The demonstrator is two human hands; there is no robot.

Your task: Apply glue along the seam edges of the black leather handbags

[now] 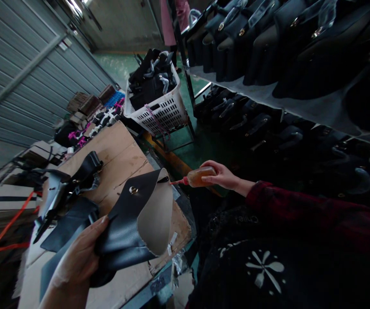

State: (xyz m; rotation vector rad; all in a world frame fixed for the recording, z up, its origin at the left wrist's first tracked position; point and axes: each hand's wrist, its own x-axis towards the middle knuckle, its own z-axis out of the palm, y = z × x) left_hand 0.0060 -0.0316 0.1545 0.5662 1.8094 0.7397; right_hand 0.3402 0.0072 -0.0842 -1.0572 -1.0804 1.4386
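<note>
My left hand (83, 249) grips a black leather bag piece (123, 223) by its lower left side, thumb on top. The bag piece is tilted over the table, with its pale lining facing right and a gold-coloured metal fitting on its flap. In my right hand (221, 175) is a squeeze bottle (200, 177) of amber liquid with a red cap and thin nozzle. The nozzle points left, its tip close to the upper right edge of the bag piece; whether it touches, I cannot tell.
Cardboard covers the table (130, 150), where other black bag parts (75, 214) lie at left. Beyond it stands a white plastic basket (159, 111) full of black bags. A shelf rack (230, 86) of black bags lines the right. A person in pink (168, 25) stands at the back.
</note>
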